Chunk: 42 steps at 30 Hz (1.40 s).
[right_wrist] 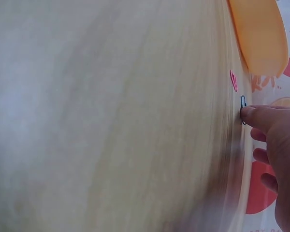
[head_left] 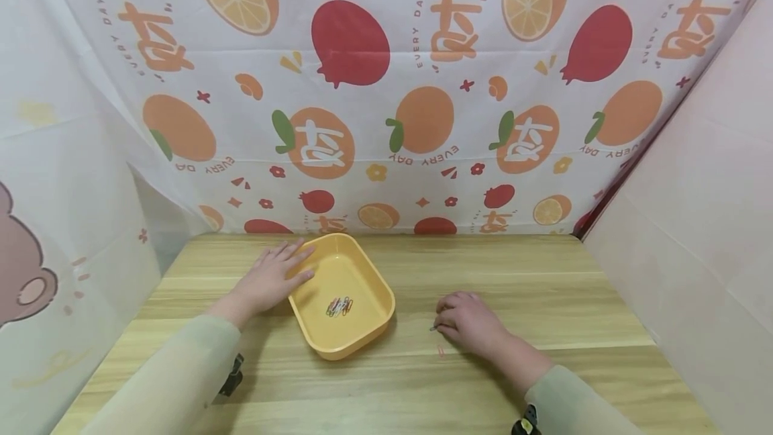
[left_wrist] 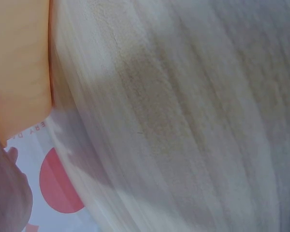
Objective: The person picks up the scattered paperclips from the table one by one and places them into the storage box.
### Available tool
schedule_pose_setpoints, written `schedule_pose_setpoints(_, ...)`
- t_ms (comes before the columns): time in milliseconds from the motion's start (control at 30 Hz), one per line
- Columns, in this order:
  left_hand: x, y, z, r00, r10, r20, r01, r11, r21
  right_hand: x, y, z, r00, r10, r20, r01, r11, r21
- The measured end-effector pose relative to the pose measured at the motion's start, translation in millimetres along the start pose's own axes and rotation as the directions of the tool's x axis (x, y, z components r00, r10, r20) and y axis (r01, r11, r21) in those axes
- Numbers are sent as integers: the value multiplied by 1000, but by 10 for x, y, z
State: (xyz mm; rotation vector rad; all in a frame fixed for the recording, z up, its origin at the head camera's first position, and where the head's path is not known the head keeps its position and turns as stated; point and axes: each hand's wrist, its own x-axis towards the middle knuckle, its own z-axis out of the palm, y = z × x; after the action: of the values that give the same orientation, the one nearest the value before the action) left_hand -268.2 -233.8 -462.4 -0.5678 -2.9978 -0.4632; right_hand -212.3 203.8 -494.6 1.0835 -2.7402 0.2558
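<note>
A yellow tray (head_left: 337, 275) stands left of the middle of the table, with a small pile of colored paper clips (head_left: 339, 306) on its floor. My left hand (head_left: 268, 280) rests on its left rim, fingers spread and reaching over the edge. To the right of the tray, my right hand (head_left: 474, 324) is low at the tabletop. Its thumb and fingertips pinch a blue paper clip (right_wrist: 242, 100), partly covered by the thumb in the right wrist view. A pink paper clip (head_left: 440, 350) lies on the wood just nearer to me than that hand.
The wooden table (head_left: 513, 260) ends at a fruit-printed cloth (head_left: 374, 186) hanging along its back edge. Pale cloth sheets (head_left: 712, 220) close off both sides. Wrist straps with small dark devices (head_left: 527, 421) sit at the sleeve cuffs.
</note>
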Motion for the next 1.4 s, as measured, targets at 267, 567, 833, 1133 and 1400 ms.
schedule_pose_setpoints(267,-19,14,-19,1000,4,6,-4,1000,-23,8,-5,-21,999,-34,-37,34,999,-6)
schedule_pose_setpoints(567,-19,21,-41,1000,0,11,1,1000,-24,50,-11,-83,996,-48,-80,50,999,19)
schedule_pose_setpoints(833,-20,11,-39,1000,-5,14,5,1000,-21,129,-42,-174,994,-64,-87,65,998,14)
schedule_pose_setpoints(1133,-20,-10,-33,1000,-1,12,2,1000,-21,291,-148,-278,989,-89,-117,89,996,-12)
schedule_pose_setpoints(1400,-3,-8,-24,1000,-8,25,8,1000,-9,450,-185,-370,979,-117,-167,117,993,-10)
